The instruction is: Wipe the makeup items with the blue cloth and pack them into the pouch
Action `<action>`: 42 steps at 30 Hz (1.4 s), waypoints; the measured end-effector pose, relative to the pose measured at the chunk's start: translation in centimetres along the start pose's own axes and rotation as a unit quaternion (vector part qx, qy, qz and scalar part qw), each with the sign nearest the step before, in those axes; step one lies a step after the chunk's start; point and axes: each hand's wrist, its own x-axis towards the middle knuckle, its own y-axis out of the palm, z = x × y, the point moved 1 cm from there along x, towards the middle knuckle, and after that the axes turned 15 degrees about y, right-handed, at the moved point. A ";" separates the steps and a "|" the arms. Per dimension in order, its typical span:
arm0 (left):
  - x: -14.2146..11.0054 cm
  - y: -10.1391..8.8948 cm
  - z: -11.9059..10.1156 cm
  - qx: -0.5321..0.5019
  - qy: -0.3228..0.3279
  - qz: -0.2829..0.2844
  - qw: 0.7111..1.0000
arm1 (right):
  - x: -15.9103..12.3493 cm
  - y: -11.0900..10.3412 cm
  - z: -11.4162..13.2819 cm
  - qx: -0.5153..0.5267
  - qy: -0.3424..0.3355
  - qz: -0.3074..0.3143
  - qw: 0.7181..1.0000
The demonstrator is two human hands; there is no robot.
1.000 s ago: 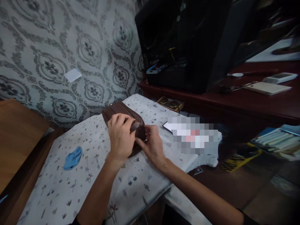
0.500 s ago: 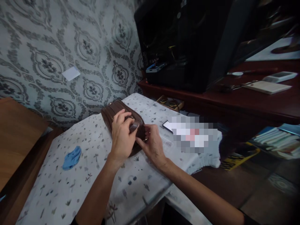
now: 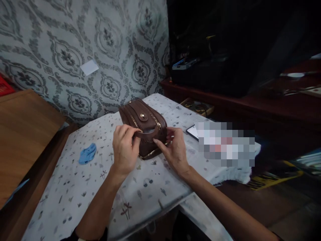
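Observation:
A brown leather toiletry bag (image 3: 146, 115) with gold zippers and a round metal clasp lies on the cloth-covered table. Across its near end runs a short brown strap handle (image 3: 147, 134). My left hand (image 3: 125, 147) is closed at the strap's left end, thumb and index finger pinching it; the other fingers curl over. On the opposite side my right hand (image 3: 175, 149) grips the bag's near right corner, its thumb on the end panel and its fingertips partly hidden against the side. Both zippers along the top look closed.
Left of the bag lies a crumpled blue cloth (image 3: 87, 154). A phone (image 3: 192, 131) sits to the right beside a blurred-out patch. Patterned wallpaper (image 3: 110, 36) rises behind, a wooden panel (image 3: 27, 130) stands left, and a dark television (image 3: 225, 50) is at the right.
My left hand has moved off the bag's top toward the strap's left end, uncovering the clasp and zippers. My right hand stays at the near right corner. The view has shifted left.

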 end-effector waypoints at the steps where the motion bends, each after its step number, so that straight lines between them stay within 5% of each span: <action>1: -0.1 0.1 -0.1 -0.013 -0.004 -0.008 1.000 | 0.0 0.0 0.0 0.000 -0.002 0.000 1.000; 15: -1.5 0.8 -0.9 -0.003 0.051 -0.011 0.999 | -0.1 0.0 0.0 0.005 0.007 0.001 1.000; 20: -0.4 0.8 -1.6 0.064 0.062 0.045 0.995 | -0.1 -0.1 0.4 0.014 0.010 0.007 1.000; 28: 1.3 0.4 -0.5 0.030 0.094 0.203 0.974 | 0.0 0.0 0.4 0.002 -0.003 -0.004 1.000; 42: 1.1 0.6 -0.1 0.052 0.079 0.178 0.980 | 0.0 -0.3 0.3 0.011 -0.002 0.016 1.000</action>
